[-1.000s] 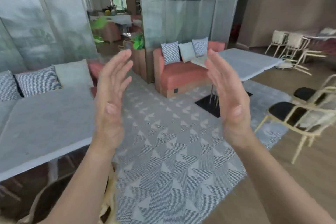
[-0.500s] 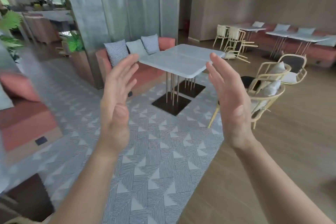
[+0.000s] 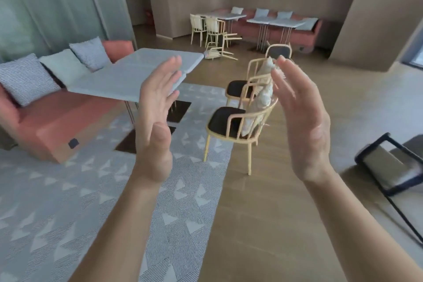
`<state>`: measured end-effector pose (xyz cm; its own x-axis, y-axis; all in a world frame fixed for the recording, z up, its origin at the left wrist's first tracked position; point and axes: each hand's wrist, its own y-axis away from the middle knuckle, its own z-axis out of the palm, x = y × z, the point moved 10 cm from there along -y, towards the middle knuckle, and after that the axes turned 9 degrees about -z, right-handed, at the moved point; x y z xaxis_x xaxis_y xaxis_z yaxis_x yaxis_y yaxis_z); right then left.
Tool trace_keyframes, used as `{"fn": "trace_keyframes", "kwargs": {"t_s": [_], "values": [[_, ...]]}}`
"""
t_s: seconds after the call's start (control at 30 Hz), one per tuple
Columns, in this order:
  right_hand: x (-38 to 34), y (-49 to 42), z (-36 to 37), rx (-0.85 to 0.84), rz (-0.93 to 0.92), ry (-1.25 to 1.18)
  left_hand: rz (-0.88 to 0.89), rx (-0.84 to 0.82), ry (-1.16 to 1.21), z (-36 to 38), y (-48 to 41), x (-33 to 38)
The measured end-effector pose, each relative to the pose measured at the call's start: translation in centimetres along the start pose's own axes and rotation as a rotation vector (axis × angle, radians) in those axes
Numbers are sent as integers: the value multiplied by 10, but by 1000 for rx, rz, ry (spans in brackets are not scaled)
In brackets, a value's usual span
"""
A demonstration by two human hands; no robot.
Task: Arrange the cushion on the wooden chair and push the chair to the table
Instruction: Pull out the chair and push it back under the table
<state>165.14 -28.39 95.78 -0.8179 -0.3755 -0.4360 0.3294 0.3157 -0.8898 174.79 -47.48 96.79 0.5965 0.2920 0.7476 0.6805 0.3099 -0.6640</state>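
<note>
Nothing looks done yet. The left hand [image 3: 158, 107] and right hand [image 3: 302, 117] are raised mid-frame, fingers straight, holding nothing. The nearer chair [image 3: 225, 121] stands at centre, apart from the bench [image 3: 119, 78] at upper left, its cushion [image 3: 261, 98] propped against the backrest. Arranging and pushing both remain.

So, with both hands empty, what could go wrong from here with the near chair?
The near chair straddles the rug edge, so a leg may snag when it is pushed toward the table. Its cushion stands on edge against the backrest and could topple. The second chair stands close by and might get bumped.
</note>
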Motion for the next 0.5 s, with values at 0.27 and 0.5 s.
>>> {"fn": "trace_keyframes", "kwargs": {"t_s": [0.27, 0.5], "values": [[133, -39, -136, 11, -11, 79, 9, -34, 9, 119, -109, -112], [243, -98, -227, -10, -16, 62, 8, -32, -1, 201, -205, -188]]}}
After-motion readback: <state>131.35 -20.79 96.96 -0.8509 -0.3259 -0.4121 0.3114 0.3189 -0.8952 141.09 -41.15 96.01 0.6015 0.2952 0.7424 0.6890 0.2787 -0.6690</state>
